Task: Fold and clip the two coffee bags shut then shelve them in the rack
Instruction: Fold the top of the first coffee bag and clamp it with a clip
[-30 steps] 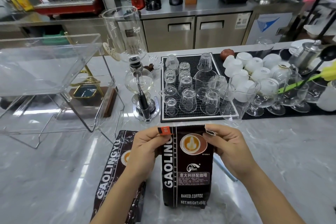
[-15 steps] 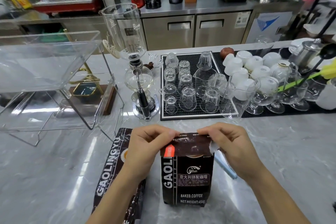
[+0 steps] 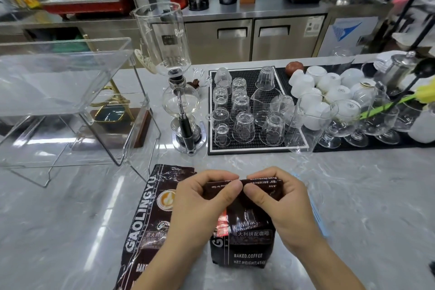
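A dark brown coffee bag [image 3: 244, 245] stands upright on the marble counter in front of me. Its top is rolled down toward me. My left hand [image 3: 200, 202] and my right hand [image 3: 280, 200] both pinch that folded top, thumbs nearly touching at its middle. A second coffee bag [image 3: 146, 223] of the same kind lies flat on the counter to the left, partly under my left forearm. A pale blue clip [image 3: 316, 214] lies on the counter behind my right hand, mostly hidden. The clear acrylic rack [image 3: 70, 106] stands at the far left.
A glass siphon brewer [image 3: 176, 92] stands between the rack and a black mat [image 3: 256, 148] of upturned glasses. White cups [image 3: 329, 87] and stemmed glasses [image 3: 343, 122] fill the right. A tall clear glass [image 3: 306, 125] stands just beyond the bag.
The upright bag's top has been folded down further, so the bag now stands shorter. Both hands have come lower and closer together on the fold.
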